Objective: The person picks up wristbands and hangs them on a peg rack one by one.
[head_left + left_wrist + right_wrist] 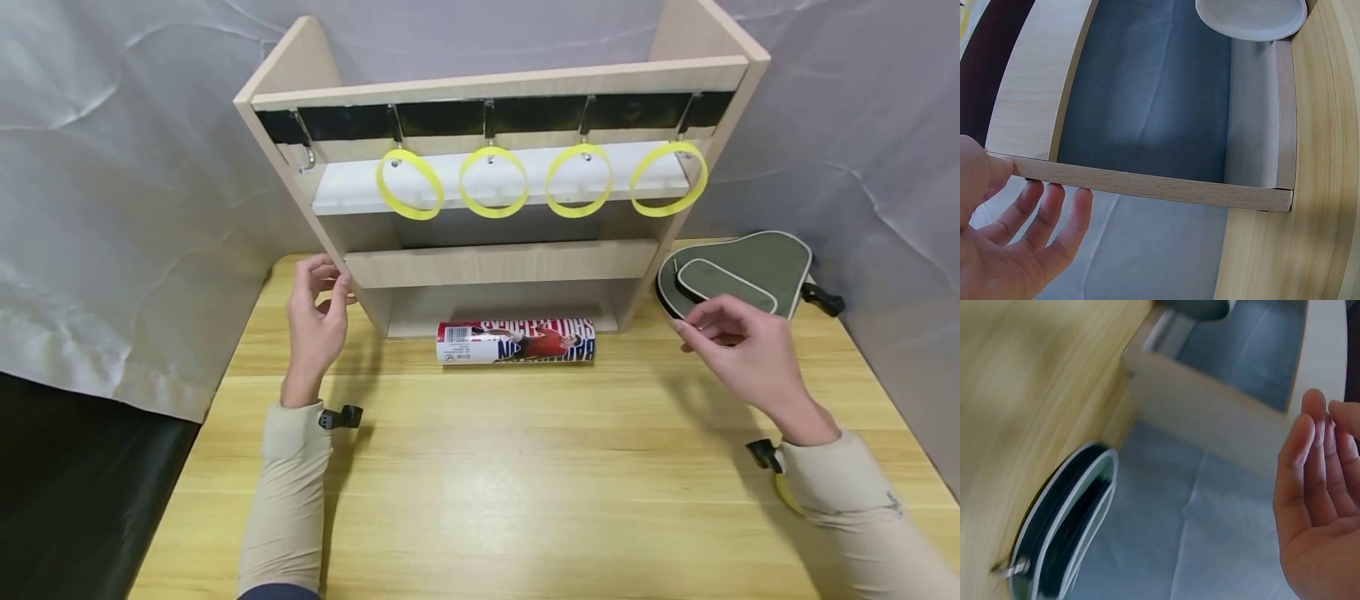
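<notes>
A pale wooden shelf unit (498,265) stands at the back of the table. My left hand (318,304) is at its left side; in the left wrist view, the thumb and fingertips pinch the edge of the side panel (1154,185). Four-hook detail aside, yellow rings (493,183) hang in a row from several hooks, and the leftmost hook (307,157) bears no ring. My right hand (738,346) hovers right of the unit, loosely curled and holding nothing. Below it in the head view lies a green paddle case (780,258) with white piping.
A printed shuttlecock tube (517,342) lies on its side before the unit's bottom shelf. A black handle (822,298) pokes out beside the case. Part of a yellow ring (786,493) shows under the right sleeve. Grey cloth (135,183) hangs behind the wooden table (480,483).
</notes>
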### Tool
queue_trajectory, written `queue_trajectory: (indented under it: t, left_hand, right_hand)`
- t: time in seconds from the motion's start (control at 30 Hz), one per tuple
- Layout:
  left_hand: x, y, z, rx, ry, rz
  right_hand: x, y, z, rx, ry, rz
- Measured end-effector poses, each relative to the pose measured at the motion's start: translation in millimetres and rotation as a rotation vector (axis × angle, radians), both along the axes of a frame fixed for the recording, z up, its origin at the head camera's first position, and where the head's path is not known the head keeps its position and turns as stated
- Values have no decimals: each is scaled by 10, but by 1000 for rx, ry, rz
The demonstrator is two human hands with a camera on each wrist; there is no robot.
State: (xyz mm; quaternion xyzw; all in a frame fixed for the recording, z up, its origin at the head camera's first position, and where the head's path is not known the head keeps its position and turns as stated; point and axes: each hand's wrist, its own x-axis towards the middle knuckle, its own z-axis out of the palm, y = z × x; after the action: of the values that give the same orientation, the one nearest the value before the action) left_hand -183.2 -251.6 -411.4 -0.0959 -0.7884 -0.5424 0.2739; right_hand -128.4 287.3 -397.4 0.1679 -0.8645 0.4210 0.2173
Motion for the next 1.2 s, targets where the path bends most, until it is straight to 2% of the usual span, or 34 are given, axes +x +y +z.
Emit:
queue_trajectory:
  t: [0.2, 0.33, 0.47, 0.63, 0.77, 0.87, 0.97, 1.1, 1.2]
  left_hand:
    - [-4, 11, -1, 5, 6, 1]
    - [-5, 6, 1, 5, 9, 0]
    - [-7, 6, 4, 1, 2, 0]
    - [-5, 4, -1, -7, -2, 6]
    - [-5, 3, -2, -9, 4, 4]
    - [-5, 8, -1, -9, 9, 5]
    - [-4, 13, -6, -9, 6, 4]
    - [0, 15, -4, -15, -3, 2]
    - [1, 13, 3, -15, -3, 6]
  right_hand:
    - [30, 326, -60, 93, -175, -59]
    - [48, 531, -105, 137, -246, -76]
    - [77, 750, -152, 217, -249, -29]
    - [127, 1054, -261, 422, -176, 104]
    - [206, 1215, -349, 520, -195, 139]
    - [271, 1303, -402, 523, -226, 148]
    - [339, 1405, -452, 478, -286, 171]
    - [442, 1541, -509, 371, -442, 210]
    - [497, 1609, -527, 315, -576, 201]
